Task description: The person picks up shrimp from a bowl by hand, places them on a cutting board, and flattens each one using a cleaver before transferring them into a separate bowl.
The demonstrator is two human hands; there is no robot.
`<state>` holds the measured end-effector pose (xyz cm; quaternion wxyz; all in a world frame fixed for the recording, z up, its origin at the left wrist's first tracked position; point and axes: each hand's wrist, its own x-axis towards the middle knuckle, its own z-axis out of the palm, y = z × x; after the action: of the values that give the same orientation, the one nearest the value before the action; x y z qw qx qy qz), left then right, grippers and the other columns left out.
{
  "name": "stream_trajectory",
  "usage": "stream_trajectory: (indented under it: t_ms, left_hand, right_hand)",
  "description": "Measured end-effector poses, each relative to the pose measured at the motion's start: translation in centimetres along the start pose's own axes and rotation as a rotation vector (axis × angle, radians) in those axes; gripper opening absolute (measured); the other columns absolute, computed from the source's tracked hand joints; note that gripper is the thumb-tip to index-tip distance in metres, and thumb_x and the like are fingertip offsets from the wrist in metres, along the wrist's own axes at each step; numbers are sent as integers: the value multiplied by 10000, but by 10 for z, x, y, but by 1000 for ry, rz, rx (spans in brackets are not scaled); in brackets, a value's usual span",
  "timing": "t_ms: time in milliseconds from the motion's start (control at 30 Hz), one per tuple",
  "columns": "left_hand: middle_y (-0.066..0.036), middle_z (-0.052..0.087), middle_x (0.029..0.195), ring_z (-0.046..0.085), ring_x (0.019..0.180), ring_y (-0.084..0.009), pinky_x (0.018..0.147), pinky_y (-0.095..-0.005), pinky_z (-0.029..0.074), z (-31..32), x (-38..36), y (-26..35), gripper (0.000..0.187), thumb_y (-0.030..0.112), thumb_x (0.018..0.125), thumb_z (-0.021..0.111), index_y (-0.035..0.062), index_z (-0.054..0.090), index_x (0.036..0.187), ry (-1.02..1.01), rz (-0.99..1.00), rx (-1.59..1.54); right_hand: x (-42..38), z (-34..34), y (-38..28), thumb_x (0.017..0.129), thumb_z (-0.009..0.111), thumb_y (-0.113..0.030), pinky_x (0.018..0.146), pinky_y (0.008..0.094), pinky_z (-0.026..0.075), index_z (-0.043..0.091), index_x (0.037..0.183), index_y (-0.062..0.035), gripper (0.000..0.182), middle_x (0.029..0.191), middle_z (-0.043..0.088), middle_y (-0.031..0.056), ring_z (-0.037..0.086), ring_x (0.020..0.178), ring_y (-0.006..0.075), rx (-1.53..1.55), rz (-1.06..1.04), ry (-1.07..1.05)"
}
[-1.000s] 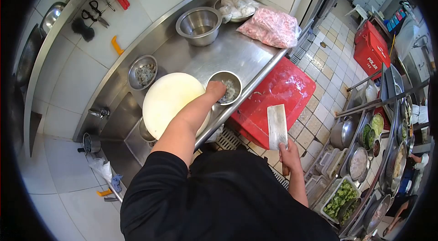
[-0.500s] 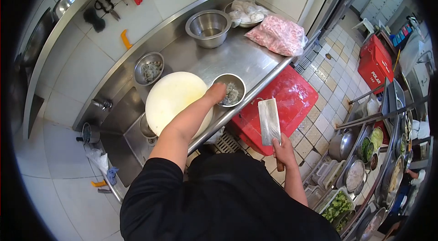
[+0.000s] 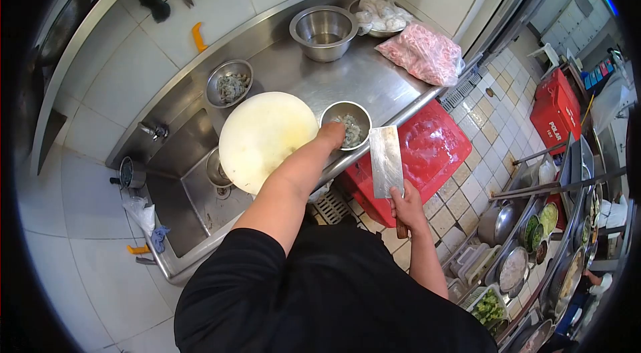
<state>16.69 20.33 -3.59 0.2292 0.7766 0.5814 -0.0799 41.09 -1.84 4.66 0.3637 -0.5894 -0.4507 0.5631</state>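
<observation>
My left hand reaches over the near left rim of a small metal bowl. Its fingers look curled and bunched down at the peeled shrimp inside, and what they hold is hidden. A broad cleaver stands blade up in my right hand, gripped by its wooden handle, beside the bowl and over the red container. Left of the small bowl lies a round white chopping board, partly covered by my left forearm. Behind the board sits another metal bowl of shrimp.
A deep metal bowl and a bag of pinkish food stand at the back of the steel counter. To the left is a sink. A red container sits beyond the front edge; food-laden shelves stand at right.
The cleaver has moved left and upward, closer to the small bowl. My left hand remains at that bowl. The whole view has shifted slightly.
</observation>
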Motion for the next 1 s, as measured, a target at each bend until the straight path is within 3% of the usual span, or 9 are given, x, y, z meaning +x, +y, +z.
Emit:
stream_trajectory:
  t_ms: [300, 367, 400, 433, 500, 567, 633, 800, 1000]
  left_hand:
    - [-213, 700, 1157, 666, 1122, -356, 940, -444, 541, -2, 9, 10, 259, 61, 852, 612, 46, 731, 1082, 45, -97, -82]
    - [-210, 710, 1118, 678, 1083, -357, 911, -436, 544, -1, 11, 1, 249, 83, 835, 657, 63, 734, 1071, 201, -3, -218]
    - [-188, 729, 1013, 705, 934, -345, 834, -411, 553, 3, 12, -9, 287, 185, 776, 786, 77, 732, 1037, 289, 59, -314]
    - [-188, 729, 1013, 705, 934, -345, 834, -411, 553, -5, -6, -10, 287, 185, 777, 786, 77, 732, 1037, 278, 43, -317]
    - [-159, 736, 953, 712, 876, -280, 798, -369, 553, -25, -44, -17, 293, 190, 801, 787, 65, 725, 1059, 395, -10, -688]
    - [-144, 735, 930, 704, 822, -229, 776, -346, 550, -19, -80, -48, 279, 179, 827, 779, 58, 718, 1071, 624, -10, -684]
    - [-164, 691, 1007, 680, 906, -346, 826, -416, 540, -25, -131, -70, 243, 99, 860, 696, 48, 691, 1098, 772, -111, -514]
    - [-170, 640, 1045, 631, 993, -356, 869, -439, 513, 29, -199, -104, 298, 55, 844, 661, 47, 673, 1142, 684, -229, -391]
    - [-184, 673, 1050, 653, 987, -345, 885, -417, 522, 40, -225, -82, 312, 70, 861, 646, 15, 663, 1168, 646, -225, -519]
  right_hand:
    - [-31, -5, 20, 1021, 544, -134, 433, 262, 422, 548, 1014, -29, 105, 648, 539, 20, 500, 464, 102, 128, 104, 155]
    - [-34, -6, 24, 1020, 546, -132, 432, 261, 420, 549, 1018, -26, 106, 647, 539, 20, 499, 463, 101, 148, 125, 173]
    - [-34, -7, 26, 1018, 548, -131, 431, 260, 417, 550, 1022, -23, 108, 646, 538, 20, 499, 462, 101, 169, 141, 187]
    - [-34, -7, 29, 1018, 548, -131, 431, 260, 417, 550, 1022, -23, 108, 646, 538, 20, 499, 462, 101, 168, 156, 175]
    - [-29, -7, 34, 1014, 549, -126, 430, 257, 415, 554, 1029, -18, 109, 644, 538, 19, 497, 460, 100, 127, 133, 170]
    - [-22, -3, 27, 1012, 548, -133, 430, 252, 412, 555, 1032, -14, 120, 645, 537, 17, 493, 459, 96, 130, 148, 118]
    - [-9, 4, 20, 1015, 540, -141, 431, 251, 410, 555, 1051, -13, 135, 648, 535, 13, 486, 458, 90, 93, 147, 1]
    - [30, 45, 4, 1019, 539, -154, 441, 261, 421, 569, 1091, -18, 157, 646, 535, 10, 491, 458, 94, 59, 123, -292]
    - [69, 107, 7, 1018, 554, -173, 428, 266, 418, 571, 1105, -27, 171, 643, 540, 11, 504, 454, 96, 11, 179, -547]
